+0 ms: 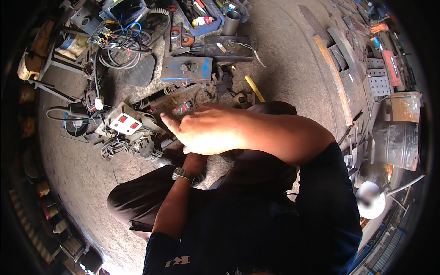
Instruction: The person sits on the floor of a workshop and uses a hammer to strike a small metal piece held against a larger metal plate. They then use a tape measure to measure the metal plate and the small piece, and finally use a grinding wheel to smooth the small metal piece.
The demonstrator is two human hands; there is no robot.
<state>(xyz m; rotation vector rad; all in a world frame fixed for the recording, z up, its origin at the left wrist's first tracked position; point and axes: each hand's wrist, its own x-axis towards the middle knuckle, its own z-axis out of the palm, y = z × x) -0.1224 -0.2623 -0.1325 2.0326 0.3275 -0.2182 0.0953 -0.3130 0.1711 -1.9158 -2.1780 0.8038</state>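
Note:
My right hand [201,130] is raised close to the camera. Its back faces me, the thumb points up and left, and I see nothing in it. The right forearm crosses in from the right. Below it, my left hand [195,162] is mostly hidden under the right hand; only its base shows above a metal wristwatch [182,174]. Just left of both hands, on the concrete floor, lies a white switch box with two red buttons [124,123] among black parts and cables. A small red and black part [181,109] lies just above my right thumb.
A blue metal plate [186,68], coiled wires [120,46], a blue tool tray [200,20] and a grey pipe [231,22] lie further off. A yellow strip [254,88] lies nearby. Rusty flat bars [332,78] and a metal bucket [398,145] stand at the right.

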